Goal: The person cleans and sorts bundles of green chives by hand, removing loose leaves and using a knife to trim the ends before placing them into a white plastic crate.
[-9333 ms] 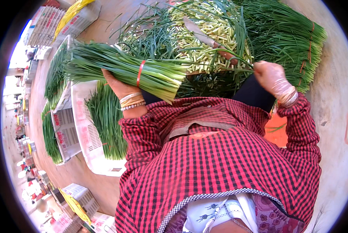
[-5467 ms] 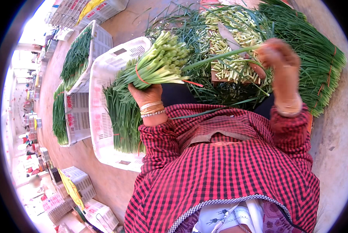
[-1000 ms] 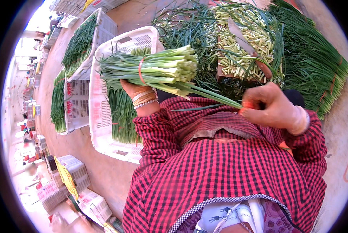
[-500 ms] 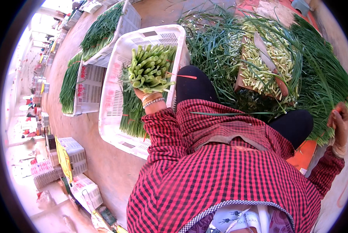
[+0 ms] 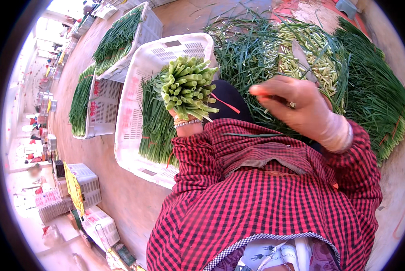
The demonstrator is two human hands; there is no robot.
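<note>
green stalk bundle (image 5: 187,86), cut ends up

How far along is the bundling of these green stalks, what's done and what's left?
Done: tied stalks already lie in the white crate and the crates beyond. In hand: the left hand holds a bundle over that crate; the right hand pinches something red. Left: a loose pile of stalks and trimmings.

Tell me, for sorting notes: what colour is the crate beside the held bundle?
White, a slotted plastic crate, clearest in the head view.
</note>
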